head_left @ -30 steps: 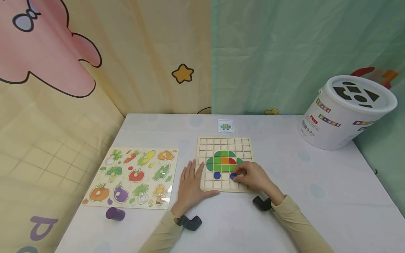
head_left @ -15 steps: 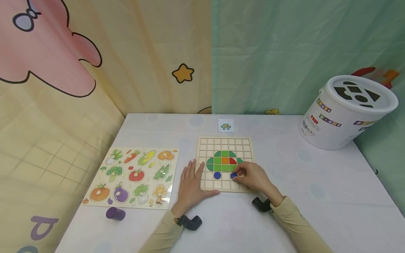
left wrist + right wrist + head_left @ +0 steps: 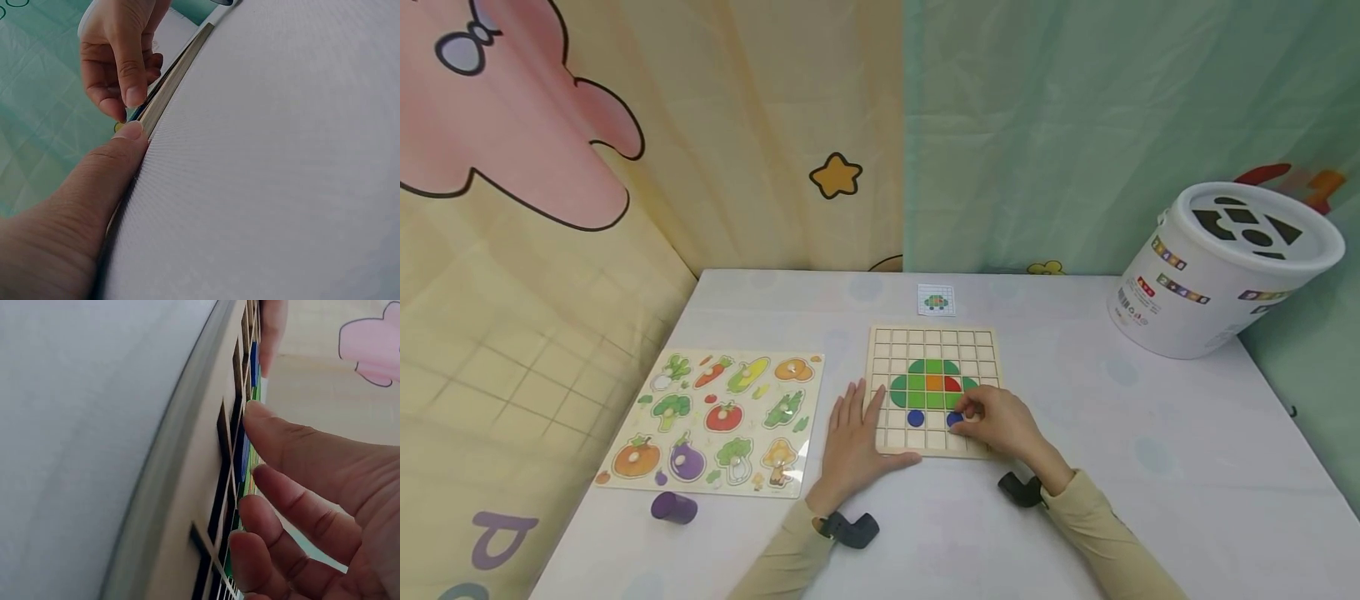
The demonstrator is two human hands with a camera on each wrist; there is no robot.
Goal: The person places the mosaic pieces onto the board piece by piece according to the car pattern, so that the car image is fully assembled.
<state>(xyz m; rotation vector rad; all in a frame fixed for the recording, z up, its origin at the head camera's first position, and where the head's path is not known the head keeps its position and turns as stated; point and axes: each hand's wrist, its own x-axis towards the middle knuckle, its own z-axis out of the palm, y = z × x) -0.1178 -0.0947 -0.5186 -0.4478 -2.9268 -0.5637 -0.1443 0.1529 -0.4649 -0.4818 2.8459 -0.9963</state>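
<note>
A wooden grid board (image 3: 934, 342) bears green, orange and red pieces that form a car-like shape. A blue disc (image 3: 916, 418) sits under its left part. My right hand (image 3: 1000, 421) has thumb and forefinger at opposite sides of a second blue disc (image 3: 954, 418), pinching it in its grid cell; the fingers partly cover it. In the right wrist view that disc (image 3: 245, 453) shows between thumb and fingertips. My left hand (image 3: 854, 437) lies with straight fingers along the board's left side, thumb stretched beside the front edge. The left wrist view has this thumb (image 3: 94, 181) against the board's side.
A small picture card (image 3: 936, 300) lies behind the board. To the left are a vegetable puzzle board (image 3: 752, 417) and a purple cylinder (image 3: 673, 507). A white bucket (image 3: 1195, 283) with shaped holes in its lid stands at the back right. Curtains hang behind the table.
</note>
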